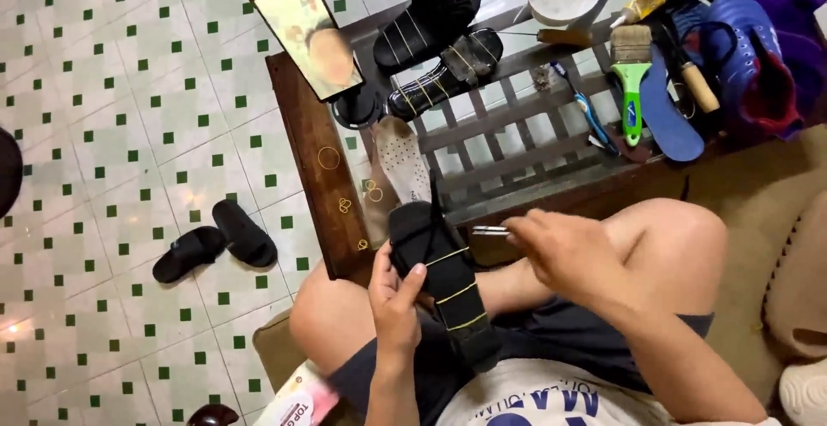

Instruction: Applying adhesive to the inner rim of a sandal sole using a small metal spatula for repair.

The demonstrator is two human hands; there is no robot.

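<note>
Three yellow rubber bands (455, 292) wrap a black sandal (441, 279) at lower centre of the frame, over the person's lap. The left hand (394, 298) has its grip clamped on the sandal's side. The right hand (564, 254) pinches a small metal tool (489, 231) just beside it, below the slatted wooden bench (320, 185).

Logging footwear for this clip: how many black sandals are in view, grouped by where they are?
Held in left hand: 1 sandal
On bench: 2 sandals
On floor: 2 sandals
Total: 5
</note>
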